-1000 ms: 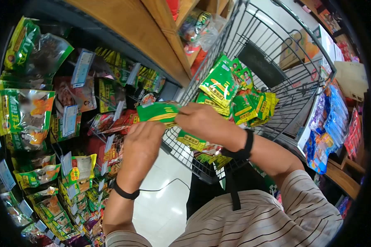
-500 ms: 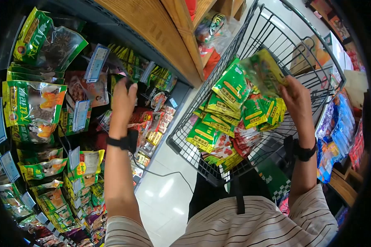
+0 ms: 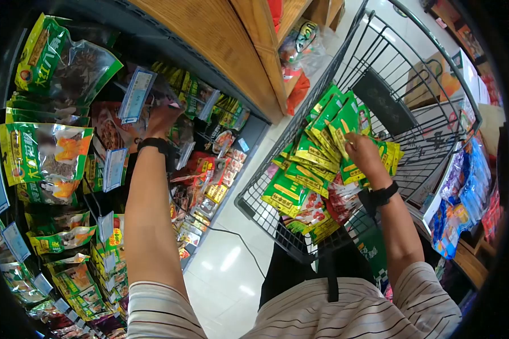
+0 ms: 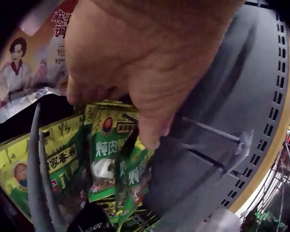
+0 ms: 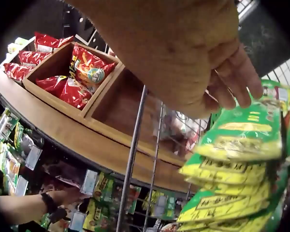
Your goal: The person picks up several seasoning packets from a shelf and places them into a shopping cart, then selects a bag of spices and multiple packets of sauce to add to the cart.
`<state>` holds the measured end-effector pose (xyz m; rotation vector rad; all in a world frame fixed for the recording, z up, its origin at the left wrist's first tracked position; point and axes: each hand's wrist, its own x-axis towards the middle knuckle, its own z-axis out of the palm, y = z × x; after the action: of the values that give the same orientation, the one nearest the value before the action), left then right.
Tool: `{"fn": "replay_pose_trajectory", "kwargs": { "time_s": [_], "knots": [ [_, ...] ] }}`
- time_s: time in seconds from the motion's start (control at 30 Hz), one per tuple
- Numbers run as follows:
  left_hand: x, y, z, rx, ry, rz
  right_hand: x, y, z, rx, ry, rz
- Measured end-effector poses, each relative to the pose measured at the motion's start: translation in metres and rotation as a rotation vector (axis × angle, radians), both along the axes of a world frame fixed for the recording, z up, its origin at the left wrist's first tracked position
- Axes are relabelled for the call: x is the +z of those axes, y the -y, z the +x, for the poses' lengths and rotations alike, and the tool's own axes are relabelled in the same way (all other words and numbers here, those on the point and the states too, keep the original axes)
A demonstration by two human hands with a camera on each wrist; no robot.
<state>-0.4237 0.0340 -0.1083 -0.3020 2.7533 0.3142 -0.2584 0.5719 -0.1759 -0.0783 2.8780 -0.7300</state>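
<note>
In the head view my left hand (image 3: pixel 163 118) reaches among hanging packets on the left shelf. The left wrist view shows that hand (image 4: pixel 135 58) over green-and-yellow packets (image 4: pixel 105 157), its thumb against one side of their tops and its fingers curled at the other; some fingertips are hidden. Over the cart, my right hand (image 3: pixel 365 155) is at a green packet (image 3: pixel 342 124) on the pile. From the right wrist, that hand's (image 5: pixel 198 63) fingers hang loosely, their tips at the top packet (image 5: pixel 246 125), with no packet between them.
The wire cart (image 3: pixel 254 212) stands to the right of the shelf, holding red packets (image 3: pixel 342 200) too. Price tags (image 3: pixel 137 95) jut from the shelf hooks. A wooden shelf post (image 3: pixel 260 53) stands between shelf and cart. Blue packages (image 3: pixel 464 186) lie beyond the cart.
Both hands had been together at a green packet; they parted. The right carried a packet over the cart and lowered it onto the pile. The left moved up and in among the hanging packets.
</note>
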Motion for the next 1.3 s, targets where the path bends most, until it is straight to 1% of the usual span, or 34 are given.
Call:
{"fn": "replay_pose_trajectory", "kwargs": {
  "time_s": [0.03,0.07,0.1,0.13,0.2,0.27,0.3,0.33,0.37,0.43,0.5,0.53,0.63,0.67,0.8,0.83,0.93,0.97,1.0,1.03,1.07,1.17,1.2,1.27,1.3],
  "knots": [
    [-0.017,0.024,-0.008,-0.104,-0.006,0.043,-0.001,0.003,0.003,0.025,-0.021,-0.034],
    [-0.042,0.047,-0.019,-0.076,-0.038,0.086,-0.008,0.003,0.005,0.033,-0.068,-0.071],
    [-0.067,0.069,-0.029,-0.05,-0.071,0.129,-0.008,0.005,0.006,0.018,-0.05,-0.093],
    [-0.099,0.088,-0.045,0.107,-0.133,0.171,-0.005,0.007,0.005,0.003,-0.034,-0.115],
    [-0.12,0.115,-0.055,0.288,-0.06,0.151,0.004,0.012,0.004,-0.026,0.008,-0.147],
    [-0.123,0.13,-0.061,0.33,0.202,0.028,0.018,0.021,0.001,-0.052,0.054,-0.172],
    [-0.107,0.127,-0.059,0.126,0.292,-0.083,0.021,0.025,-0.001,-0.047,0.075,-0.191],
    [-0.095,0.12,-0.059,0.028,0.34,-0.17,0.024,0.028,-0.003,-0.042,0.095,-0.21],
    [-0.089,0.116,-0.059,0.021,0.35,-0.222,0.028,0.032,-0.005,-0.039,0.111,-0.229],
    [-0.082,0.111,-0.057,0.028,0.367,-0.301,0.035,0.045,-0.007,-0.022,0.057,-0.265],
    [-0.076,0.105,-0.058,0.04,0.368,-0.334,0.034,0.054,-0.01,-0.01,0.03,-0.305],
    [-0.073,0.103,-0.058,0.04,0.37,-0.348,0.032,0.059,-0.011,-0.022,0.024,-0.342],
    [-0.066,0.096,-0.055,0.037,0.382,-0.381,0.034,0.071,-0.012,0.035,0.005,-0.375],
    [-0.064,0.093,-0.053,0.037,0.382,-0.39,0.035,0.075,-0.012,0.016,0.045,-0.398],
    [-0.051,0.074,-0.044,0.008,0.378,-0.381,0.03,0.083,-0.008,0.047,0.073,-0.377],
    [-0.043,0.065,-0.038,-0.034,0.357,-0.359,0.03,0.084,-0.007,0.05,0.09,-0.392],
    [-0.019,0.037,-0.012,-0.482,0.158,-0.304,0.029,0.086,-0.004,0.06,0.088,-0.425],
    [-0.038,0.042,-0.016,-0.469,0.103,-0.21,0.028,0.087,-0.002,0.062,0.079,-0.433],
    [-0.069,0.056,-0.025,-0.424,0.015,-0.018,0.029,0.087,-0.001,0.07,0.087,-0.431],
    [-0.111,0.078,-0.045,-0.345,-0.101,0.324,0.03,0.087,-0.001,0.079,0.093,-0.43],
    [-0.145,0.097,-0.052,-0.244,-0.173,0.648,0.03,0.087,-0.001,0.09,0.099,-0.429],
    [0.004,-0.032,-0.003,-0.136,-0.001,0.16,0.032,0.088,0.003,0.108,0.099,-0.438],
    [0.004,-0.04,0.0,-0.012,-0.047,0.303,0.033,0.088,0.004,0.11,0.103,-0.439],
    [0.01,-0.046,0.011,-0.043,-0.01,0.254,0.036,0.088,0.006,0.113,0.11,-0.443],
    [0.023,-0.059,0.018,-0.059,0.009,0.229,0.037,0.087,0.006,0.118,0.133,-0.451]
  ]
}}
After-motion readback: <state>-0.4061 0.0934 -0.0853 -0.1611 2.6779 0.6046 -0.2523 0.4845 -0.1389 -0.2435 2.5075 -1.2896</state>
